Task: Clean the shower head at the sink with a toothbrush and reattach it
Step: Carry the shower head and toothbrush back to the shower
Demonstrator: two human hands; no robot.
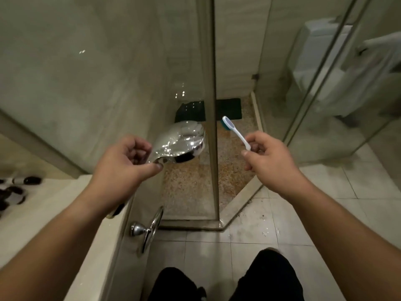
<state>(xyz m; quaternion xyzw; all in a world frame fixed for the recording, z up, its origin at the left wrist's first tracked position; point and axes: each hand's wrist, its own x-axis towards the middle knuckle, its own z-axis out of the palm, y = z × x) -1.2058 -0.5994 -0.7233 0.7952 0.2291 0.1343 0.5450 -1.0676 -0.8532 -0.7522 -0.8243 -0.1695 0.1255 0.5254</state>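
My left hand [123, 161] grips the handle of a chrome shower head [182, 141], whose round face points down and away toward the shower floor. The end of its handle sticks out below my wrist. My right hand [267, 155] pinches the lower end of a white toothbrush [235, 131]; its blue-bristled head points up and to the left. The two hands are apart, with the edge of a glass shower door [213, 105] seen between them.
A chrome towel ring [149, 229] hangs on the side of a pale counter [54, 213] at the left, which holds small dark items. Beyond the glass lie the speckled shower floor [188, 183] and a dark mat [229, 108]. A toilet [321, 61] stands far right.
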